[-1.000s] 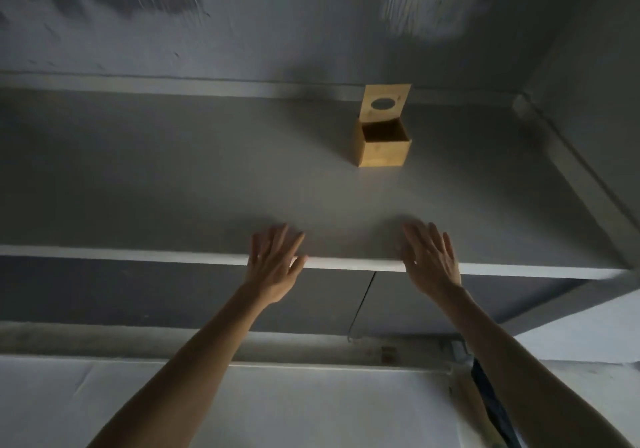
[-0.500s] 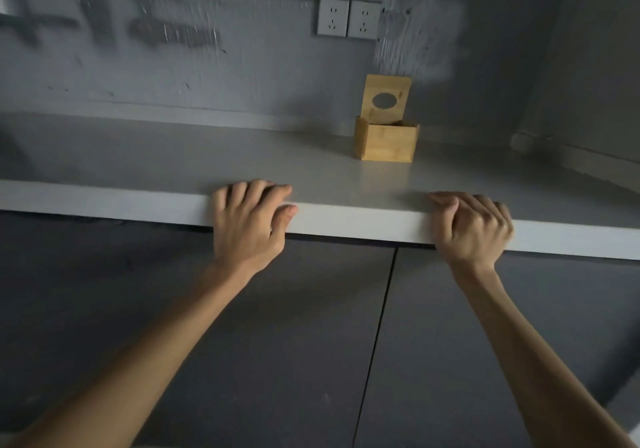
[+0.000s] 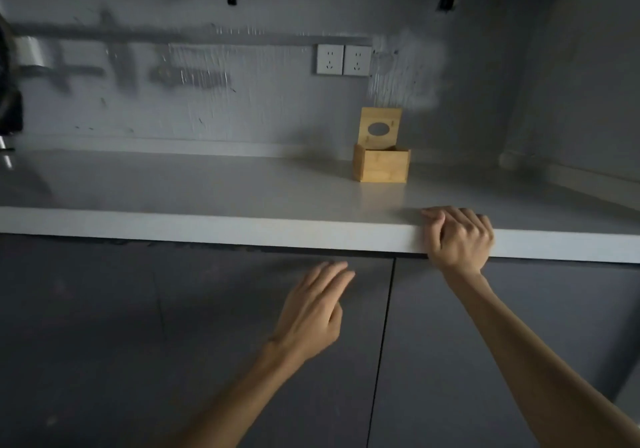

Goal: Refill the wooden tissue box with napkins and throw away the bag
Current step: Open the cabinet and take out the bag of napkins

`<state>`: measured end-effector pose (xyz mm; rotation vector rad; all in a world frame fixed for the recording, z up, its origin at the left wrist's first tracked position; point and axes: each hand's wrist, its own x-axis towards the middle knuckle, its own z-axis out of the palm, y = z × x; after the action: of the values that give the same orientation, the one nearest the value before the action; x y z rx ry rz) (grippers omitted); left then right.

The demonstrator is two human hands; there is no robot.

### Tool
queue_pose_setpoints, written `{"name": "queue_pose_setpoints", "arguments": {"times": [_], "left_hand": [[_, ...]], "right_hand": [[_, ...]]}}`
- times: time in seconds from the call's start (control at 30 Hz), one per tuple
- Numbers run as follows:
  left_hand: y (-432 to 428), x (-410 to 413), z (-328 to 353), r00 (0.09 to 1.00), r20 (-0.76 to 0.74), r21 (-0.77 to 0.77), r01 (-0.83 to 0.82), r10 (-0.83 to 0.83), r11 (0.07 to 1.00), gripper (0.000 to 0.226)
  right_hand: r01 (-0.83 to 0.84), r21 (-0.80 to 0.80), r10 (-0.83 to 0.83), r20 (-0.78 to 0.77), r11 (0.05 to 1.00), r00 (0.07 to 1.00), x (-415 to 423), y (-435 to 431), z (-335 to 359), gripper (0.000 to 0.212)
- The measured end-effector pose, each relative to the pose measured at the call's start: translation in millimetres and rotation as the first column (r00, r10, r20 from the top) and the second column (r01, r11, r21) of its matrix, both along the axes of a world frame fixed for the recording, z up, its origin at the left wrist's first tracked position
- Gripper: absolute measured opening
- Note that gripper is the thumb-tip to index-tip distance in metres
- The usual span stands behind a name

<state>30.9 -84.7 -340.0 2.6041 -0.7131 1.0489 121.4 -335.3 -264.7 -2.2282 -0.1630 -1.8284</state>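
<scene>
Left hand (image 3: 313,312): bare, held in front of the dark grey cabinet doors (image 3: 242,343) below the counter edge; fingers loosely extended and close together, gripping nothing; slightly blurred.
Cabinet seam: a vertical gap between two doors runs just right of the left hand's fingertips.
Wall sockets (image 3: 343,60): two pale square outlets side by side on the grey scuffed wall (image 3: 207,101), above and left of the box.
Small square light-wood tissue box (image 3: 382,164): stands on the pale grey countertop (image 3: 207,188) near the back wall, well apart from both hands; its lid (image 3: 380,126), with an oval opening, is propped upright at the back; interior cannot be seen from this low angle.
Right hand (image 3: 457,238): fingers curled over the counter's front edge, clasping it.
</scene>
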Motion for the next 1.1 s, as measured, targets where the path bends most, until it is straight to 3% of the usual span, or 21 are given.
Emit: {"name": "queue_pose_setpoints", "arguments": {"times": [0.07,0.23,0.47,0.67,0.77,0.83,0.9,0.97,1.1], "left_hand": [[-5.0,15.6,4.6,0.987,-0.095,-0.055,-0.134,0.128,0.99,0.056],[-1.8,40.0,16.6,0.935,-0.17,0.052,-0.307,0.311,0.95,0.057],[-6.6,-7.4,46.1,0.923,-0.324,-0.203,-0.281,0.207,0.938,0.04],[26.4,-122.1,43.2,0.973,-0.216,-0.498,-0.181,0.08,0.848,0.041],[53.3,-169.6,41.0,0.931,-0.363,-0.618,-0.261,0.025,0.742,0.004],[70.8,-195.3,52.2,0.838,-0.544,-0.62,-0.37,-0.039,0.691,0.051],[84.5,-206.4,61.3,0.741,-0.67,-0.562,-0.478,-0.032,0.675,0.076],[97.8,-211.1,60.9,0.718,-0.696,-0.47,-0.49,0.034,0.734,0.079],[106.8,-210.9,60.2,0.654,-0.735,-0.351,-0.595,0.181,0.723,0.072]], "right_hand": [[0.016,-0.004,-0.016,-0.017,1.0,1.0,0.7,-0.7,1.0,0.031],[0.031,-0.032,-0.033,-0.088,0.999,0.996,-3.4,-0.2,2.5,0.027],[0.054,-0.024,-0.058,-0.242,0.998,0.969,-19.7,2.9,11.5,0.034],[-0.045,-0.079,0.015,-0.344,0.996,0.939,-33.7,-0.5,0.0,0.035],[-0.031,-0.123,-0.009,-0.313,0.992,0.95,-36.8,0.3,-8.8,0.033],[-0.019,-0.12,-0.02,-0.32,0.993,0.947,-37.4,5.0,-13.2,0.035],[-0.003,-0.07,-0.02,-0.326,0.998,0.945,-38.3,10.7,-12.9,0.037],[-0.016,-0.008,0.012,-0.338,1.0,0.941,-40.3,16.8,-10.7,0.037],[-0.087,0.126,0.126,-0.348,0.988,0.929,-46.9,27.2,-12.1,0.037]]}}
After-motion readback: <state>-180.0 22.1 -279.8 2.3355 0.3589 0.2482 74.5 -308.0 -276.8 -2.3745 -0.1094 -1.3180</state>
